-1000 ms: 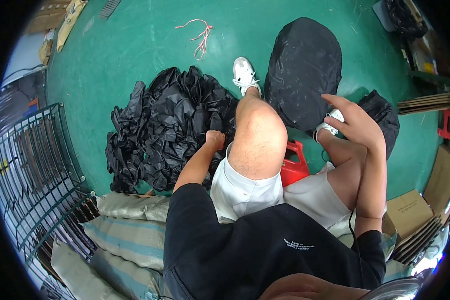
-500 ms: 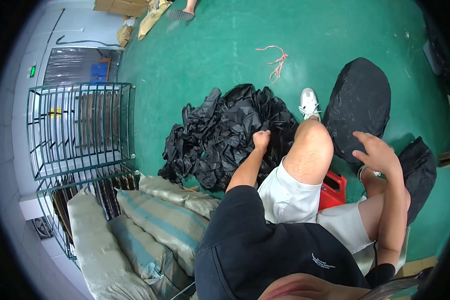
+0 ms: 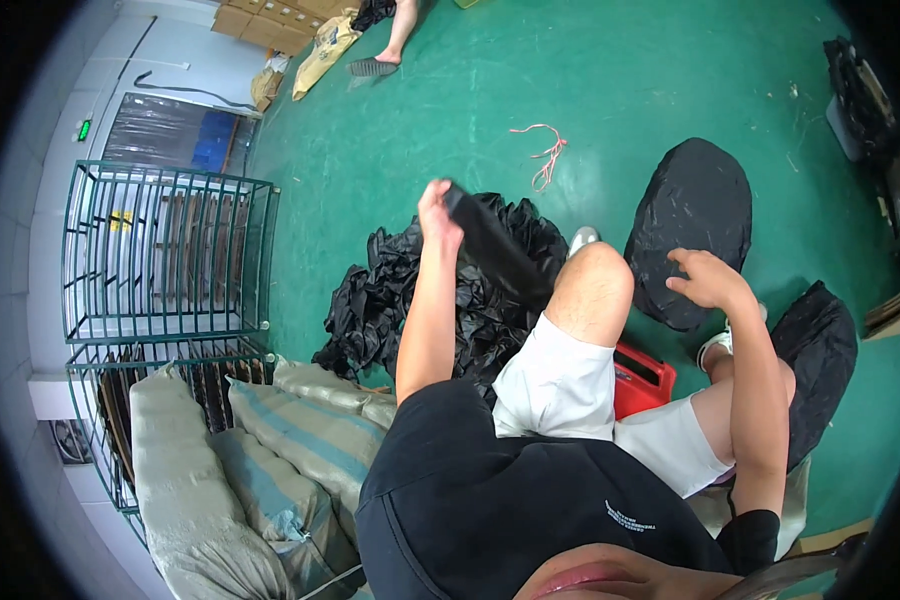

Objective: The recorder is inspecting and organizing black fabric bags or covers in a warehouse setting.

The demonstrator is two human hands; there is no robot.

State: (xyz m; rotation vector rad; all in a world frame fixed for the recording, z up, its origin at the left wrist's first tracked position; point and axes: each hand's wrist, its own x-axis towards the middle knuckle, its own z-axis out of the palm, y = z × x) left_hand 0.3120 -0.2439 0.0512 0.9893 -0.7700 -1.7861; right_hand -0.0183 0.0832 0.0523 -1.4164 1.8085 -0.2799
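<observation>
One black cloth point(image 3: 498, 248) slants across the middle of the frame, its upper end gripped in the left hand point(image 3: 438, 217). It is blurred, and whether its lower end is clear of the pile point(image 3: 390, 290) behind it cannot be told. It looks thin and light, likely limp and a little slippery, judging by the sheen and creases of the pile, and not fragile. A pinch on an edge or corner should do; a fuller fist would guard against slipping, and one layer may drag others along.

Right of centre, the right hand point(image 3: 710, 281) is open, fingers parted, with nothing seen in it. It overlaps the lower edge of a smooth oval black bundle point(image 3: 692, 215); touch cannot be told. Another bundle point(image 3: 818, 345) lies at the right, beside the knee, and a red plastic thing point(image 3: 642, 388) shows between the legs.

Farther out, pink twine point(image 3: 548, 158) lies on the green floor point(image 3: 630, 75) at upper centre, pale sacks point(image 3: 185, 480) fill the lower left, and a metal rack point(image 3: 170, 235) stands at the left.
</observation>
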